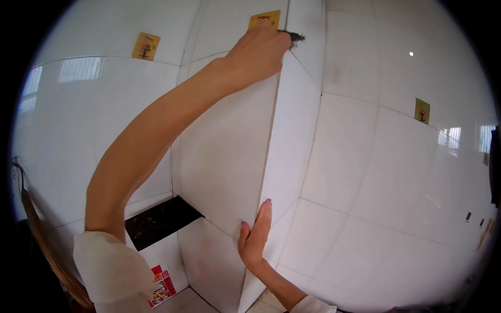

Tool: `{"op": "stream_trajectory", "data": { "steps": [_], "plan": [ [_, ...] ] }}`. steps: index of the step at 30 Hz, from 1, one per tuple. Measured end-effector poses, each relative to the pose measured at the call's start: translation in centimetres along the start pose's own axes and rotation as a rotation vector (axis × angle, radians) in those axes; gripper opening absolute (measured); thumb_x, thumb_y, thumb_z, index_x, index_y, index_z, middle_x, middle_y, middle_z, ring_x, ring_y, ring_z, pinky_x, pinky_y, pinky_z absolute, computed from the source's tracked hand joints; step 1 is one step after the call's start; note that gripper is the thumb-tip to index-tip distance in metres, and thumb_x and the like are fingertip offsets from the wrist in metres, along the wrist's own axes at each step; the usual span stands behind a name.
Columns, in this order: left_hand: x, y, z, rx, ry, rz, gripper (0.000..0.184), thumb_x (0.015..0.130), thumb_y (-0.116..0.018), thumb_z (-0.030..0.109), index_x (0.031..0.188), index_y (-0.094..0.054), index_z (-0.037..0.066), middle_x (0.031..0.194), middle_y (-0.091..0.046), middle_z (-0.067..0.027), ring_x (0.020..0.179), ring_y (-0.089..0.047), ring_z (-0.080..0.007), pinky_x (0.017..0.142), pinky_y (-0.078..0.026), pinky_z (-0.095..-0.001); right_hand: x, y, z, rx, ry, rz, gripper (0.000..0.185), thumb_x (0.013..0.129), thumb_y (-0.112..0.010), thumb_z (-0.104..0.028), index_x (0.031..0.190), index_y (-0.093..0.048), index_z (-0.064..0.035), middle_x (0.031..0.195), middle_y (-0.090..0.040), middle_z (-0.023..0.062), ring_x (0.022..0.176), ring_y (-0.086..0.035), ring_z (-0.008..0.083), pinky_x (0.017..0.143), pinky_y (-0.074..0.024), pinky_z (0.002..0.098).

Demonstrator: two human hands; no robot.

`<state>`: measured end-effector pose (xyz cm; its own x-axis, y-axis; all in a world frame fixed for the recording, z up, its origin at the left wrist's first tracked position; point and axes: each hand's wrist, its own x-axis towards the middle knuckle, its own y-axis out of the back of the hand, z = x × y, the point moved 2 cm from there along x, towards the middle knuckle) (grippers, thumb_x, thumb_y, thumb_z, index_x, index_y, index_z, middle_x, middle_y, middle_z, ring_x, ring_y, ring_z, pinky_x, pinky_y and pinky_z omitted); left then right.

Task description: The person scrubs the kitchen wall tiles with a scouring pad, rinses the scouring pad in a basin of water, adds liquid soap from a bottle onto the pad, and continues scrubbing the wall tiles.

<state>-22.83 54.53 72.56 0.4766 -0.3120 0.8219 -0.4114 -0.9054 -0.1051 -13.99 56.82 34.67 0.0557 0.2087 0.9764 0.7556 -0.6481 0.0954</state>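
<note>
My left hand (263,51) is raised high at the upper edge of a white-tiled column (227,151). Its fingers are closed round a dark, frayed wad that looks like a steel wool scourer (296,38), which pokes out past the knuckles against the tile. Just behind these fingers is a yellow picture tile (266,16), partly covered by the hand. Lower down, my right hand (254,237) lies with its fingers stretched out along the column's corner edge, holding nothing.
A black ledge (164,221) sits in a recess left of the column, with a red printed packet (163,287) below. White tiled walls (344,156) surround the column. Other picture tiles show on the left (146,46) and right (422,111). A brown curved strap-like object (47,245) is at far left.
</note>
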Motion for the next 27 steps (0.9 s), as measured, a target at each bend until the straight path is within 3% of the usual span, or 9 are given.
{"op": "stream_trajectory", "data": {
  "steps": [7,11,13,15,17,19,21,24,27],
  "plan": [
    [1.8,0.8,0.0,-0.145,0.238,-0.037,0.012,0.07,-0.056,-0.002,0.081,-0.061,-0.005,0.08,-0.063,-0.0216,0.087,-0.055,-0.0372,0.079,-0.047,-0.0439,0.0,0.2,-0.4,-0.003,-0.001,-0.005,0.066,0.084,-0.051,0.003,0.141,-0.02,0.0113,0.147,-0.024,0.0297,0.136,-0.024,0.0445,0.112,-0.0193,0.0474],
    [-2.9,0.5,1.3,-0.035,0.096,-0.001,0.013,0.069,-0.059,0.0,0.082,-0.061,-0.004,0.08,-0.064,-0.0195,0.084,-0.055,-0.037,0.079,-0.047,-0.0444,-0.2,0.1,-0.5,0.001,-0.009,-0.008,0.065,0.084,-0.05,0.002,0.141,-0.02,0.0115,0.147,-0.023,0.0297,0.136,-0.024,0.0444,0.112,-0.0191,0.0476],
    [-1.2,0.6,0.8,-0.002,0.173,-0.158,0.03,0.076,-0.053,-0.003,0.106,-0.059,0.001,0.093,-0.061,-0.0186,0.088,-0.053,-0.037,0.078,-0.046,-0.0465,0.0,0.2,-0.5,-0.006,-0.013,-0.017,0.064,0.085,-0.05,0.001,0.141,-0.02,0.0123,0.147,-0.023,0.0302,0.136,-0.024,0.0448,0.112,-0.019,0.0479],
    [2.1,-1.1,-1.5,0.033,0.08,0.085,0.018,0.07,-0.06,0.004,0.087,-0.064,-0.002,0.077,-0.064,-0.0174,0.083,-0.058,-0.0329,0.078,-0.048,-0.0417,0.0,0.1,-0.4,-0.014,-0.002,-0.018,0.064,0.085,-0.049,0.001,0.141,-0.019,0.0126,0.147,-0.022,0.0306,0.136,-0.023,0.0451,0.112,-0.019,0.0481],
    [7.0,-2.5,-4.6,0.032,0.174,-0.127,0.019,0.074,-0.059,0.011,0.088,-0.066,-0.001,0.081,-0.066,-0.0164,0.086,-0.061,-0.0312,0.076,-0.049,-0.0416,0.0,0.1,-0.3,-0.023,-0.007,-0.026,0.064,0.085,-0.049,0.001,0.141,-0.019,0.0129,0.147,-0.022,0.031,0.136,-0.023,0.0455,0.112,-0.019,0.0483],
    [6.6,3.2,-4.7,-0.341,0.648,-0.304,0.025,0.087,-0.045,0.011,0.102,-0.064,0.004,0.097,-0.066,-0.0205,0.095,-0.063,-0.0337,0.093,-0.045,-0.0406,-0.1,0.0,-0.2,-0.017,0.009,-0.028,0.064,0.085,-0.049,0.002,0.141,-0.019,0.013,0.147,-0.022,0.0315,0.136,-0.023,0.046,0.112,-0.0192,0.0487],
    [4.2,-0.5,-7.8,-0.253,0.827,-0.234,0.025,0.079,-0.055,0.015,0.096,-0.065,0.001,0.097,-0.068,-0.0154,0.092,-0.065,-0.029,0.079,-0.05,-0.0404,-0.3,-0.3,0.1,-0.014,0.003,-0.019,0.064,0.087,-0.05,-0.004,0.141,-0.02,0.0118,0.146,-0.023,0.0306,0.136,-0.024,0.0453,0.112,-0.019,0.0495],
    [-3.0,-7.4,-15.7,-0.04,0.638,-0.412,0.041,0.082,-0.049,0.014,0.121,-0.057,0.003,0.126,-0.057,-0.0171,0.112,-0.058,-0.0271,0.093,-0.045,-0.0384,-0.2,-0.1,0.2,0.005,-0.006,0.002,0.064,0.088,-0.052,-0.008,0.141,-0.022,0.0107,0.146,-0.025,0.0299,0.136,-0.025,0.0448,0.111,-0.0191,0.0504],
    [-5.9,-7.3,-13.6,-0.304,0.483,0.044,0.055,0.085,-0.04,0.007,0.14,-0.04,0.009,0.139,-0.041,-0.015,0.133,-0.035,-0.0267,0.105,-0.032,-0.0362,0.0,-0.3,0.0,0.005,0.016,-0.003,0.064,0.087,-0.049,-0.003,0.141,-0.019,0.0117,0.147,-0.023,0.0306,0.136,-0.023,0.0456,0.112,-0.0192,0.0491]
  ]
}}
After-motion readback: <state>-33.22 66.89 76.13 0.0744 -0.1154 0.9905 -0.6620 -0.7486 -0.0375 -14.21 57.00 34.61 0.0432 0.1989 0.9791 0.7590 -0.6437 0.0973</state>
